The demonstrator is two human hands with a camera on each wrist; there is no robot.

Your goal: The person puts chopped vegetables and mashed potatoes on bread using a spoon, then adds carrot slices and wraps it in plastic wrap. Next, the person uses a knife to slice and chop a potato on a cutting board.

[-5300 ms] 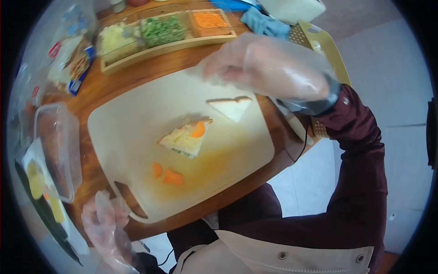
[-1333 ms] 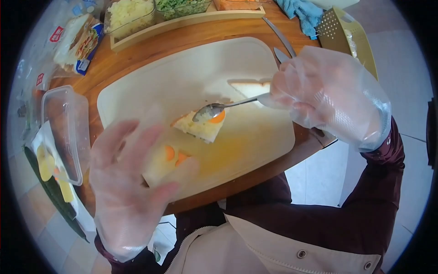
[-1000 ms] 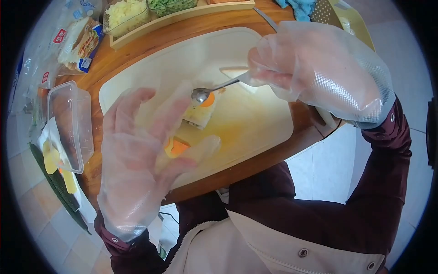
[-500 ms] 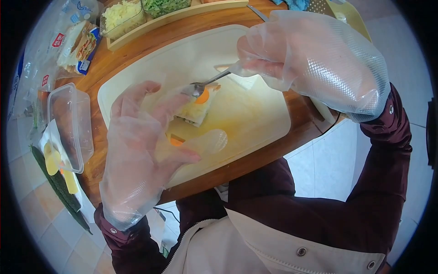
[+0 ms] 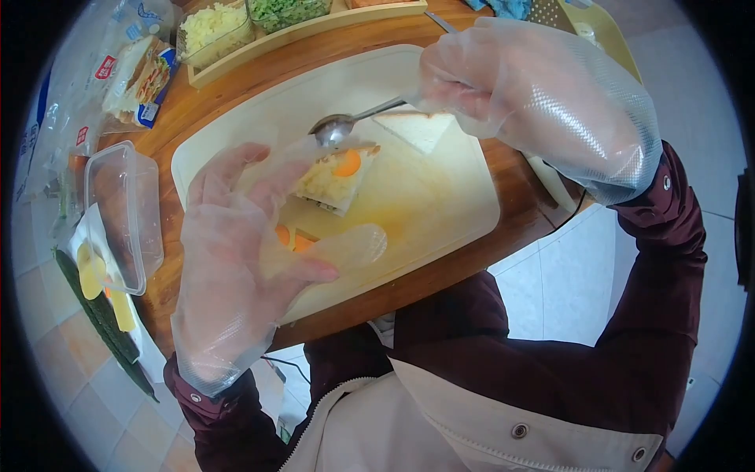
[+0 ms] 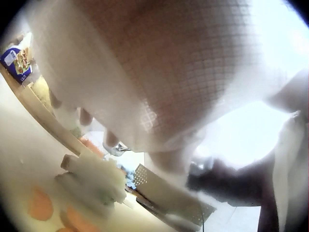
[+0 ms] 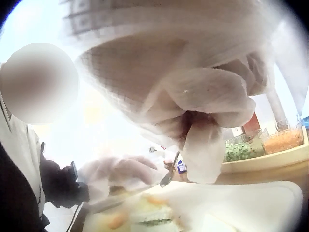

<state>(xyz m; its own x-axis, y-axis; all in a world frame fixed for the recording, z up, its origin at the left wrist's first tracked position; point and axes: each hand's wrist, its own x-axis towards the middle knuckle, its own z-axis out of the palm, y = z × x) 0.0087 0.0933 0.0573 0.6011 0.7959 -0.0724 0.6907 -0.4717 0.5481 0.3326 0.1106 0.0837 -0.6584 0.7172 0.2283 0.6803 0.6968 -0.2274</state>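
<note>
My gloved right hand (image 5: 543, 102) grips a metal spoon (image 5: 334, 130) by its handle. The spoon's bowl is just beyond a triangular filled sandwich (image 5: 330, 189), close to my left fingertips. An orange carrot slice (image 5: 346, 163) lies on the sandwich's pale, mashed-looking topping; green filling shows at its cut side in the right wrist view. My gloved left hand (image 5: 236, 244) hovers on the sandwich's left with thumb and fingers spread, holding nothing. More carrot pieces (image 5: 303, 243) lie by its thumb, partly covered. A plain bread triangle (image 5: 421, 130) lies flat on the cutting board (image 5: 440, 204).
Behind the board stands a wooden tray (image 5: 259, 51) with containers of pale shreds (image 5: 214, 30), chopped greens (image 5: 287, 12) and grated carrot (image 7: 282, 140). At left are a clear plastic box (image 5: 122, 220), a cucumber (image 5: 102, 326) and a bread bag (image 5: 138, 82). A knife (image 5: 440, 21) lies at back right.
My right hand has come to hold the spoon, whose bowl moved from over the carrot slice to beyond the sandwich. My left hand came in from the board's near-left corner and spread beside the sandwich.
</note>
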